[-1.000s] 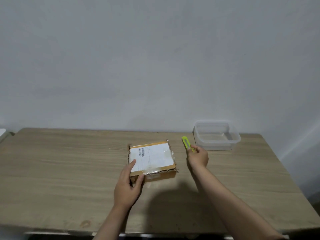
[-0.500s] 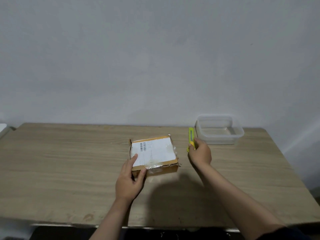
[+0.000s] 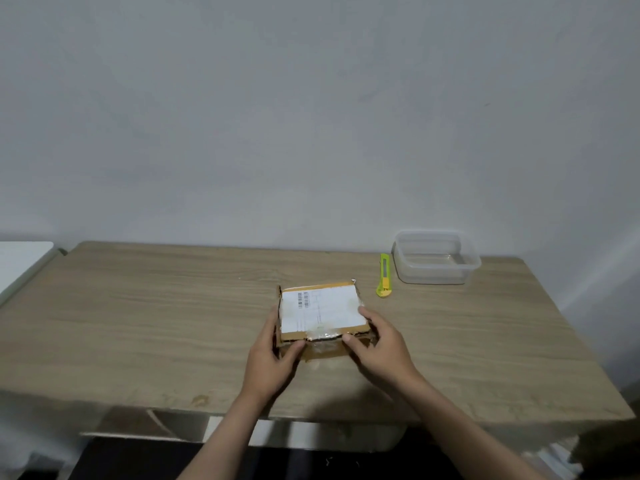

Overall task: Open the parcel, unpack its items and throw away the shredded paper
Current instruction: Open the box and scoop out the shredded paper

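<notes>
A small brown cardboard parcel with a white shipping label and clear tape lies on the wooden table. Its top flap is still down, with a torn tape edge along the near side. My left hand grips the parcel's near left corner, thumb on the front face. My right hand grips the near right corner, fingers along the right side. A yellow-green utility knife lies on the table to the right of the parcel, untouched. No shredded paper is in sight.
A clear plastic container, empty, stands at the back right beside the knife. A white surface adjoins the table's left end. A cardboard sheet shows below the table's front edge.
My right hand has let go of the utility knife, which now lies on the table, and moved to the parcel's near right corner. My left hand stays on the parcel.
</notes>
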{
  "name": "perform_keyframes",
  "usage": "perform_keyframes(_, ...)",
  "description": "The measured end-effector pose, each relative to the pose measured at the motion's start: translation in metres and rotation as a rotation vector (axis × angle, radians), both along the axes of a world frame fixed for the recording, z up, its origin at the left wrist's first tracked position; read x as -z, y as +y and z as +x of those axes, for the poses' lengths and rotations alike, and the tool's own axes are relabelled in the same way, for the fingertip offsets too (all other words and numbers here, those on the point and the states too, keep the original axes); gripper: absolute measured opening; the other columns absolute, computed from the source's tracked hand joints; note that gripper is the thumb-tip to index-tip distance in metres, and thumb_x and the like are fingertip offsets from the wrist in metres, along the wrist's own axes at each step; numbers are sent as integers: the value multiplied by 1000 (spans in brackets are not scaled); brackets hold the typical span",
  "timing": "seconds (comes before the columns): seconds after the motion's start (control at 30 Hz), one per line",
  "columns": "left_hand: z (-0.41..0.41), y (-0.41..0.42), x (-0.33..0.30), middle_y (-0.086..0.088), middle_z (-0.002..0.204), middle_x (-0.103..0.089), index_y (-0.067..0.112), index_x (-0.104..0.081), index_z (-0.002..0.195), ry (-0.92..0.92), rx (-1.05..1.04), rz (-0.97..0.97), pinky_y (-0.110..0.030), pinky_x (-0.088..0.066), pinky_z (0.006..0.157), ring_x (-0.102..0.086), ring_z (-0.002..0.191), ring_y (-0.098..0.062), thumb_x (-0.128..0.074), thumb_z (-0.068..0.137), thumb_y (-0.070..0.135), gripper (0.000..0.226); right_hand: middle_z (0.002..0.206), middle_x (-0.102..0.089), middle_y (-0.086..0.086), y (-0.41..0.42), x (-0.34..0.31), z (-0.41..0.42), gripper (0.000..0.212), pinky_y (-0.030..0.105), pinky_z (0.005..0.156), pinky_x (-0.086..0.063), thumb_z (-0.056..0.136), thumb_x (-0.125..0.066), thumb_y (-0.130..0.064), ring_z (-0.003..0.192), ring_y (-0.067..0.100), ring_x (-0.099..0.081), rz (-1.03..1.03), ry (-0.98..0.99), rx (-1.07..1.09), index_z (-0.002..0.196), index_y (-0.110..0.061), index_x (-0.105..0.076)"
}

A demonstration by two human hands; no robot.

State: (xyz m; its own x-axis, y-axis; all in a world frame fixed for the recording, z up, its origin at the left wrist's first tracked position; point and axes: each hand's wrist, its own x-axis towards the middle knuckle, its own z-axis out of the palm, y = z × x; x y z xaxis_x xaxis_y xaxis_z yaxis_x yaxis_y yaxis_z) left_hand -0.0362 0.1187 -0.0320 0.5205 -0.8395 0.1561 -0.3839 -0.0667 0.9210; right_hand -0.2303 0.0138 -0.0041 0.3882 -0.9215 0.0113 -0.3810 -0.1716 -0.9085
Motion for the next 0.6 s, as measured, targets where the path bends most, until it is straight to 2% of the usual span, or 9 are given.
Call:
perform_keyframes(0.1, -8, 18, 8, 6, 129, -59, 26, -26, 145, 97, -32, 48, -30, -46, 101, -57, 117, -8, -75, 64, 43, 96, 119, -60, -12, 21, 0, -20, 55, 10, 94, -40, 72, -78, -31, 111, 3, -56, -98, 32, -3, 122, -20, -59)
perform_keyframes(0.17, -15, 25, 5, 14, 117, -66, 25, -46, 132, 70, -5, 30, -26, -49, 94, -61, 109, -4, -75, 67, 34, 73, 114, -63, -12, 32, -4, -29, 46, -2, 87, -35, 72, -78, -32, 106, 1, -57, -203, 56, 39, 114, -20, -65)
perform_keyframes(0.2, -19, 27, 1, 19, 111, -68, 29, -52, 124, 48, 11, 27, -22, -50, 90, -63, 103, -1, -76, 69, 28, 59, 111, -65, -12, 37, -8, -32, 42, -2, 85, -35, 72, -78, -32, 103, 1, -57, -245, 62, 72, 110, -20, -67)
perform_keyframes(0.27, -24, 30, -5, 21, 106, -69, 34, -54, 115, 36, 34, 19, -16, -50, 85, -64, 98, 2, -76, 73, 18, 49, 104, -69, -9, 40, -16, -34, 36, 13, 86, -43, 72, -78, -32, 97, 7, -61, -297, 48, 128, 104, -21, -70)
perform_keyframes(0.33, -25, 32, -6, 14, 104, -70, 32, -55, 114, 38, 63, 15, -12, -47, 84, -64, 97, 4, -76, 75, 16, 48, 100, -72, -4, 39, -27, -32, 33, 28, 85, -49, 73, -77, -30, 95, 15, -63, -325, 9, 168, 104, -20, -69)
perform_keyframes(0.4, -24, 35, -5, 10, 109, -68, 23, -55, 120, 27, 84, 30, -10, -46, 84, -62, 97, 6, -76, 74, 19, 51, 103, -70, 0, 34, -39, -29, 35, 26, 85, -48, 77, -74, -26, 97, 16, -63, -324, -62, 186, 110, -16, -66)
perform_keyframes(0.5, -23, 40, -6, 8, 110, -67, 14, -54, 123, 21, 109, 80, -7, -45, 84, -61, 96, 9, -79, 73, 16, 56, 113, -63, 1, 23, -54, -25, 48, 8, 81, -42, 82, -69, -27, 104, 12, -58, -257, -113, 182, 125, -12, -56)
perform_keyframes(0.53, -22, 41, -6, 9, 110, -66, 16, -54, 122, 23, 116, 95, -6, -44, 83, -61, 96, 10, -79, 72, 18, 57, 118, -60, 1, 18, -57, -24, 52, 7, 83, -42, 83, -67, -29, 108, 11, -56, -232, -112, 170, 129, -12, -52)
perform_keyframes(0.6, -22, 43, -6, 12, 110, -66, 20, -53, 121, 27, 124, 114, -6, -44, 82, -61, 97, 10, -79, 68, 29, 60, 130, -51, 5, 7, -58, -21, 56, 21, 97, -45, 85, -63, -32, 117, 14, -52, -172, -103, 139, 135, -12, -45)
